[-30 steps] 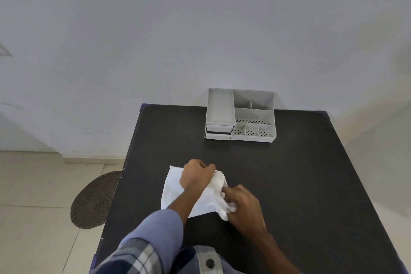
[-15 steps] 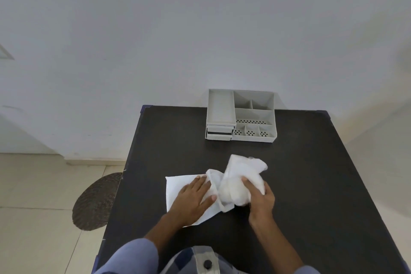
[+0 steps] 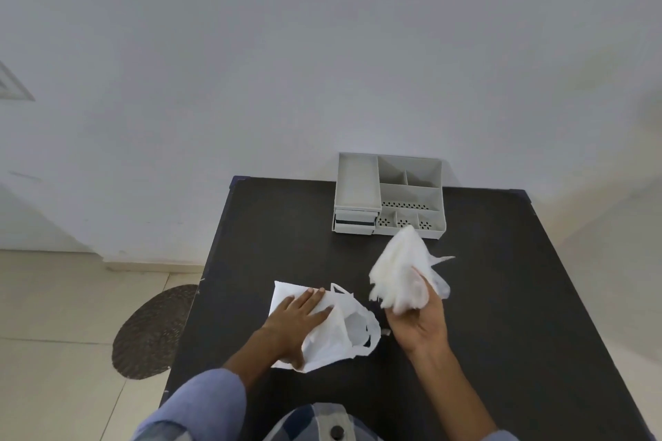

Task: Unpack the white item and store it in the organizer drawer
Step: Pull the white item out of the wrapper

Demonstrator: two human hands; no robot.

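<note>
My right hand [image 3: 419, 319] grips a soft white item [image 3: 399, 267], wrapped in thin clear plastic, lifted above the black table [image 3: 483, 297] just in front of the organizer. My left hand [image 3: 293, 319] lies flat, fingers spread, on a white carrier bag [image 3: 340, 333] whose mouth gapes toward the right. The grey organizer [image 3: 388, 193] stands at the table's far edge against the wall, with open compartments on top and a small drawer [image 3: 354, 220] at its front left, pulled slightly out.
A dark oval mat [image 3: 150, 329] lies on the tiled floor left of the table. The white wall rises right behind the organizer. Bare tabletop stretches right of my right hand and left of the organizer.
My right hand has pulled the white item out of the bag and raised it up and to the right, toward the organizer. My left hand still presses the bag down.
</note>
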